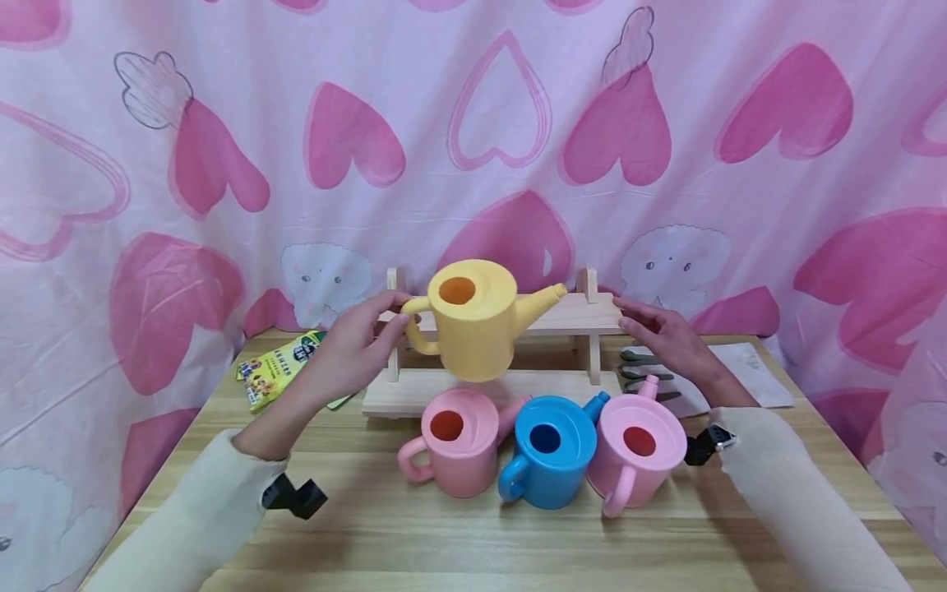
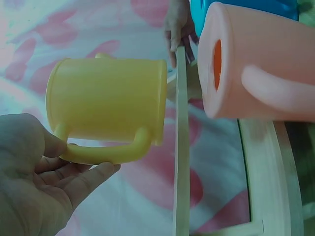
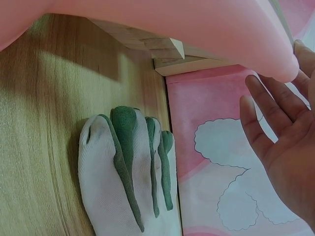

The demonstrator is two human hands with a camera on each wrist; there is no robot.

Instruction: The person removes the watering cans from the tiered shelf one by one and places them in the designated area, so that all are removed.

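Note:
My left hand [image 1: 360, 345] pinches the handle of a yellow watering can [image 1: 477, 329], upright with its spout pointing right. In the left wrist view the yellow can's base [image 2: 163, 98] stands apart from the upper board [image 2: 181, 147] of a two-tier wooden rack [image 1: 565, 314]. At that board's right end is my right hand [image 1: 669, 341], its fingertips on either side of the board's end and the other fingers loosely extended. On the table before the rack stand a salmon-pink watering can [image 1: 462, 460], a blue one [image 1: 555, 469] and a lighter pink one [image 1: 644, 427].
White work gloves with green fingers [image 3: 123, 162] lie right of the rack on the wooden table [image 1: 414, 551]. A yellow packet [image 1: 277, 378] lies to the left. Behind hangs a pink heart-patterned curtain [image 1: 414, 214]. The lighter pink can's spout [image 1: 649, 386] is close to my right hand.

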